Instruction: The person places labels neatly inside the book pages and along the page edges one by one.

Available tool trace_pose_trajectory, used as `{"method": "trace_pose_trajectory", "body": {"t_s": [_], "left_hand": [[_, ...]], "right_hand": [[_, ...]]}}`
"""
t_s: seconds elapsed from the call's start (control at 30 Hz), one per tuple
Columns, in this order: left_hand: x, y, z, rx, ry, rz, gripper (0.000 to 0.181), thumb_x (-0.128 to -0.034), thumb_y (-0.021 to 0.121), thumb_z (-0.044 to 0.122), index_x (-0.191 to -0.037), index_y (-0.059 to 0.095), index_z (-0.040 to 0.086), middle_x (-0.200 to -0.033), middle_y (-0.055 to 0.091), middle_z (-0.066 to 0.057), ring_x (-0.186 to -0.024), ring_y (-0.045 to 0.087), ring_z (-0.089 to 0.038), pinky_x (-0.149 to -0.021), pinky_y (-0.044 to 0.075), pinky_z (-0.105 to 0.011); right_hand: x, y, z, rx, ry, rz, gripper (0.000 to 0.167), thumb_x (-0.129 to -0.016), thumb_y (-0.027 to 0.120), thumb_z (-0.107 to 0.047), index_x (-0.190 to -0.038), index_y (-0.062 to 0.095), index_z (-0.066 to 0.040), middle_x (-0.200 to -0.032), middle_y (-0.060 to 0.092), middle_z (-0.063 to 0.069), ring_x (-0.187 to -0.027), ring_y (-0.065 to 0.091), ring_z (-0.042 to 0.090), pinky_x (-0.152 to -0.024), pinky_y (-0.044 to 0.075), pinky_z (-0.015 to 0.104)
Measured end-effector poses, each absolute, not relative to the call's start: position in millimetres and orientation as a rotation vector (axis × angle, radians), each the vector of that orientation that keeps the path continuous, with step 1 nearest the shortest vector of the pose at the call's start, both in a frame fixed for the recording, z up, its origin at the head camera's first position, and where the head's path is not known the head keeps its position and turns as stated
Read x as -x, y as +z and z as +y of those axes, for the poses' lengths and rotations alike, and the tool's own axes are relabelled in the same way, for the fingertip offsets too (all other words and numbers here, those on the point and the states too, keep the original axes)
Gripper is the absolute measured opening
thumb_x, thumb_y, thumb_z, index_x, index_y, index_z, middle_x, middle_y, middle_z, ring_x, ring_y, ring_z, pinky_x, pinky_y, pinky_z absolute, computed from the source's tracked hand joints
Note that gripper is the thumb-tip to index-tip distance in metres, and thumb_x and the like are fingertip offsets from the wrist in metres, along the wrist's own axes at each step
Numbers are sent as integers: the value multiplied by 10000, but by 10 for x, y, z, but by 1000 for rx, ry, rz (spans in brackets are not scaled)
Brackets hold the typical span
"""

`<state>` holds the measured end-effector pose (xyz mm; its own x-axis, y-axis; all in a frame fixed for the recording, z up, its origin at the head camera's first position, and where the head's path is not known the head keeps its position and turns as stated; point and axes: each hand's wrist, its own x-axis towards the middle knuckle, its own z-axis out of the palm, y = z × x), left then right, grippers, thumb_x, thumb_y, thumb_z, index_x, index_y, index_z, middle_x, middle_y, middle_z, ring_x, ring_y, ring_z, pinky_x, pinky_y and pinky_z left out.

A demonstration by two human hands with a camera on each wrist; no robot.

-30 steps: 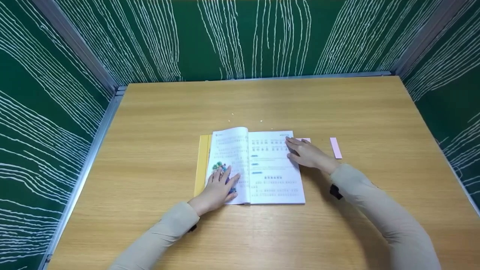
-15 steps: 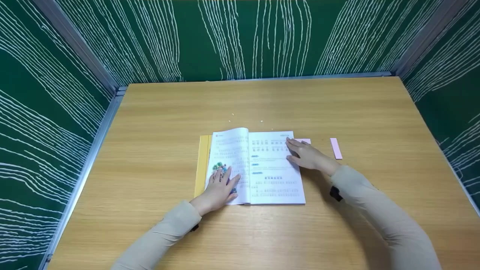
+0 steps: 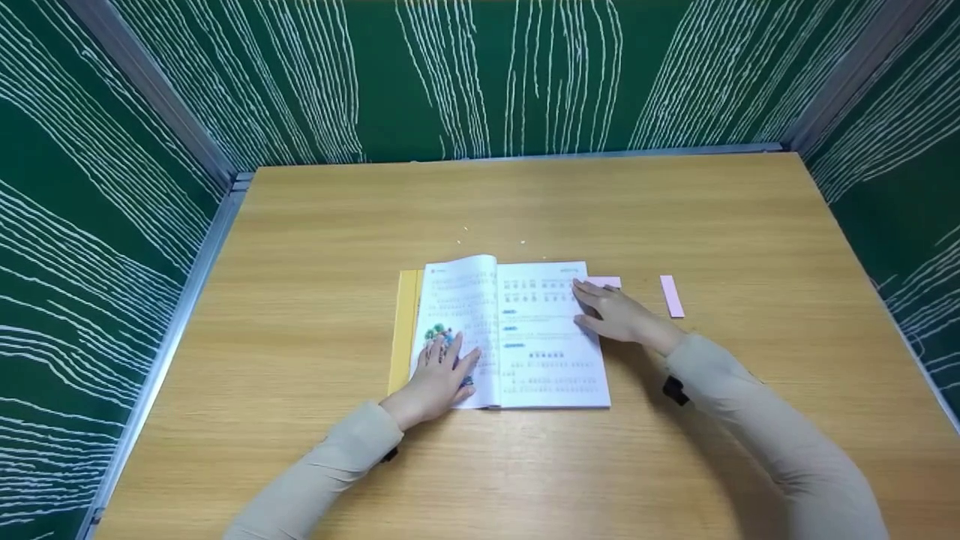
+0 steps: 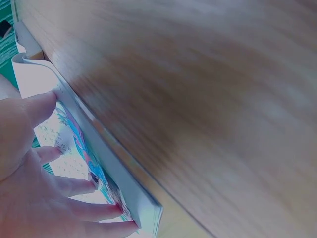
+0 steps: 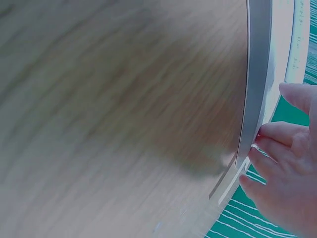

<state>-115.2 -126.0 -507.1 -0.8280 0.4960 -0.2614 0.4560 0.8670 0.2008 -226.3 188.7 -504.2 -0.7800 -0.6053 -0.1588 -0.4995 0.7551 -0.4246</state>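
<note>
An open book (image 3: 551, 330) lies on the table, printed on both pages, with a coloured picture (image 3: 439, 334) on the left one. My left hand (image 3: 435, 379) rests spread on that left page, covering part of the picture; its straight fingers also show in the left wrist view. On the upper right edge of the right page lies my right hand (image 3: 616, 311), fingers extended. From under the book, beside the right hand, a pink strip (image 3: 606, 282) sticks out. The yellow cover (image 3: 403, 322) shows along the book's left side.
A second pink strip (image 3: 671, 296) lies on the wooden table (image 3: 337, 225), right of the right hand. Several tiny white scraps are scattered beyond the book. Green walls (image 3: 420, 82) with white wavy lines and metal framing close in the back and both sides.
Almost nothing differs. My right hand has shifted very slightly at the page edge, and the left forearm moved a little to the right; the book stays open in place.
</note>
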Motion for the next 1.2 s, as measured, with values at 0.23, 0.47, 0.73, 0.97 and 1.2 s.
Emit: {"method": "trace_pose_trajectory", "body": {"t_s": [0.23, 0.47, 0.73, 0.97, 1.2], "left_hand": [[1161, -5059, -1241, -713, 181, 2727, 569, -921, 415, 364, -1409, 230, 137, -1444, 98, -219, -1283, 90, -462, -1003, 163, -580], [1172, -5037, -1218, -670, 207, 2680, 569, -924, 407, 368, -1411, 221, 140, -1451, 72, -212, -1286, 46, -464, -999, 149, -593], [1174, -5035, -1214, -649, 202, 2677, 574, -922, 409, 370, -1413, 217, 145, -1456, 59, -203, -1296, 27, -446, -1026, 95, -565], [1163, -5033, -1221, -627, 204, 2662, 577, -922, 409, 366, -1417, 205, 152, -1458, 42, -203, -1297, 12, -442, -1027, 84, -564], [1165, -5033, -1218, -622, 198, 2672, 578, -920, 415, 366, -1416, 209, 155, -1458, 46, -203, -1294, 20, -448, -1020, 97, -574]], "right_hand": [[2268, -5019, 1910, 897, -572, 2716, 488, -903, 488, -244, -1273, 409, 64, -1362, 346, 192, -1237, 325, 363, -1015, 236, 494], [2255, -4994, 1970, 855, -727, 2771, 313, -886, 494, -109, -1140, 553, 63, -1227, 490, 238, -1137, 446, 376, -943, 356, 475], [2254, -4922, 2136, 699, -876, 2786, 256, -868, 535, -89, -1086, 593, 32, -1112, 569, 210, -1068, 503, 364, -888, 396, 491], [2238, -4890, 2333, 724, -865, 2832, 226, -827, 564, 2, -1037, 606, 74, -1044, 587, 258, -990, 537, 404, -846, 425, 498], [2211, -4863, 2507, 664, -819, 2855, 230, -830, 546, 15, -1044, 595, 82, -1019, 590, 262, -960, 539, 407, -834, 418, 511]]}}
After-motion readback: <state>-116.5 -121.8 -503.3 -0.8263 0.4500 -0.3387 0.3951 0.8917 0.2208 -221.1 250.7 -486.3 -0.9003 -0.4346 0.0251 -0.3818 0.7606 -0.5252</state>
